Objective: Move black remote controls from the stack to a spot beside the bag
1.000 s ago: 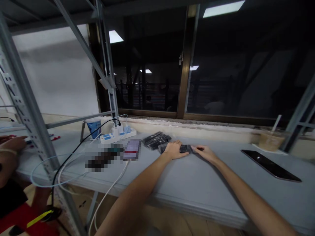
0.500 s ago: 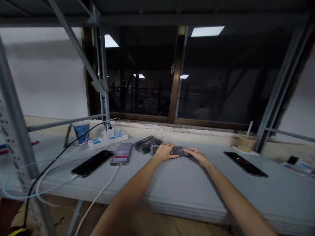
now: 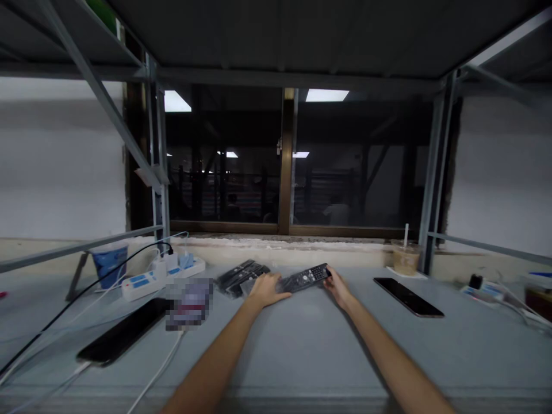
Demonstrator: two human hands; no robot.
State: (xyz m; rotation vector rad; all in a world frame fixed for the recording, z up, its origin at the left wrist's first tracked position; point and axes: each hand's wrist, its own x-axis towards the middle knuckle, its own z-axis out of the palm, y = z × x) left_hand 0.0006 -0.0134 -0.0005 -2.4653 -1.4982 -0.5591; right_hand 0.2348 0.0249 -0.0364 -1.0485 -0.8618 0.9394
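Note:
A black remote control is held slanting just above the table, its right end higher and its buttons facing up. My right hand is closed on the right end, thumb and fingers at the edge. My left hand is closed at the left end, where a shiny, blurred clear plastic sleeve shows; its fingertips are partly hidden. Left of and behind my left hand lie several dark remote controls in clear plastic, partly overlapping.
On the left are a white power strip with plugs and cables, a charging black phone, a pixelated item with a white cable and a blue cup. To the right, another phone and a drink cup. Metal shelf posts flank the window.
The remote control has come up and tilted, its right end now raised and its keys showing clearly. My right hand has moved to that end. The head view has shifted and tilted upward.

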